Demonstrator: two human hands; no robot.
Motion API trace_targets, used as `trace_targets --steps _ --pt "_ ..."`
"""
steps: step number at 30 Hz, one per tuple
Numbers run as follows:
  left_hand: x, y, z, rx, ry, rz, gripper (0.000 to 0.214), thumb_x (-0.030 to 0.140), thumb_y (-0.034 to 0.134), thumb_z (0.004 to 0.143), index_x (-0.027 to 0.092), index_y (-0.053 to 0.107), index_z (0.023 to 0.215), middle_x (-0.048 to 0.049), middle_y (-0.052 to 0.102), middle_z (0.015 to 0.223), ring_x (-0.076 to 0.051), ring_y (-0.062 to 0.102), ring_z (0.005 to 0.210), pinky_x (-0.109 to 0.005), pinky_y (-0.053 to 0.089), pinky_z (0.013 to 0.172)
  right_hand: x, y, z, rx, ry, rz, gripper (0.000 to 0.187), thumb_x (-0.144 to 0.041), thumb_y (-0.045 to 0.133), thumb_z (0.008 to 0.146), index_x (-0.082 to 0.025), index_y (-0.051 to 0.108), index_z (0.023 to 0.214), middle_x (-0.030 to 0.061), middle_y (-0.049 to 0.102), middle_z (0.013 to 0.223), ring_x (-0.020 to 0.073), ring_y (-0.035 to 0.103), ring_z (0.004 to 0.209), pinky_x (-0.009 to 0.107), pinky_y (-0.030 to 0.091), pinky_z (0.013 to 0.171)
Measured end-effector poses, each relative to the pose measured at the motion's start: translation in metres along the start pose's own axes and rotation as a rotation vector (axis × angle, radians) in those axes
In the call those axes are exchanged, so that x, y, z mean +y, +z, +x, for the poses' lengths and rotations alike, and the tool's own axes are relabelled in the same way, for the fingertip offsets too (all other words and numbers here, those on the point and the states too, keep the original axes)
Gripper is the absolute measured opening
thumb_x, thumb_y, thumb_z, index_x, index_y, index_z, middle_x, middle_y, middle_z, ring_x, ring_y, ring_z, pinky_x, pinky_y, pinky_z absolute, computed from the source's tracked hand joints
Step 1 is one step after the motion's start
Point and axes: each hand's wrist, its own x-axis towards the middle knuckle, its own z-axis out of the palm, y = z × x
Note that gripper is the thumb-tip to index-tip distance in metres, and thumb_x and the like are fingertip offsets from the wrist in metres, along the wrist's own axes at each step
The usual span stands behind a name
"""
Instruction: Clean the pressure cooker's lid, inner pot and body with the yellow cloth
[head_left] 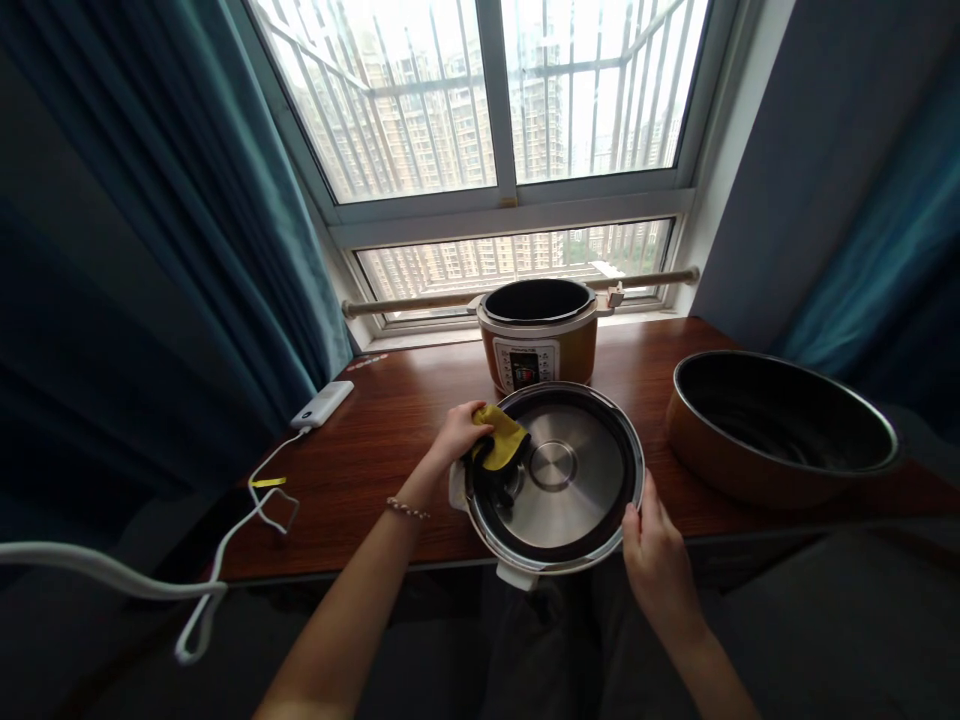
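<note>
Cooker lid [559, 468], inner face up, at the table's near edge, in front of the cooker. I have the left hand [459, 432] pinched on a folded yellow cloth [501, 440] and bearing on the lid's left margin, beside a dark fitting [510, 492]. The right hand [660, 550] is closed on the right rim, the thumb nearest the metal face. Whether the table takes any of the lid's weight, I cannot tell.

State of the work, as I judge it: the lid is off and the cloth has reached its dark outer ring; the bright central metal looks clean, but I cannot tell which parts have been wiped. Refitting the lid is not yet done.

Behind the lid, the electric pressure cooker [576, 352] stands upright and uncovered, its control panel [525, 366] facing me. To the right, apart from both, sits a brown pot [724, 462] with a dark interior. Far left on the wooden table [405, 410], a white power bank [322, 403] trails a cable [112, 574].
</note>
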Motion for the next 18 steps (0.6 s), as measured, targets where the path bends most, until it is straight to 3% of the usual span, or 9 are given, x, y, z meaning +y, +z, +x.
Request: trace_targets --steps 8,14,18 --pt "0.058 0.023 0.048 0.010 0.352 -0.008 0.043 0.008 0.051 0.071 0.010 0.056 0.114 -0.0113 0.058 0.115 -0.022 0.054 0.106 -0.034 0.041 0.094 0.003 0.003 0.002 0.011 -0.021 0.000 0.053 -0.027 0.026 0.090 -0.004 0.027 0.138 0.0218 0.042 0.134 0.0263 0.044 0.122 0.043 0.040 0.098" --pt "0.105 0.045 0.065 -0.130 0.622 -0.022 0.041 0.005 0.050 0.071 0.016 0.058 0.110 -0.0072 0.058 0.116 -0.018 0.056 0.102 -0.028 0.044 0.091 0.004 0.008 0.004 0.040 -0.019 0.011 0.052 -0.027 0.027 0.090 -0.005 0.028 0.137 0.0221 0.044 0.132 0.0265 0.046 0.120 0.043 0.042 0.095" --pt "0.140 0.059 0.056 -0.251 0.793 -0.020 0.043 0.002 0.048 0.070 0.018 0.059 0.109 -0.0051 0.058 0.118 -0.016 0.057 0.102 -0.024 0.043 0.090 0.003 0.008 0.005 0.058 -0.005 0.029 0.053 -0.028 0.027 0.090 -0.004 0.028 0.137 0.0230 0.043 0.132 0.0270 0.046 0.120 0.044 0.042 0.095"
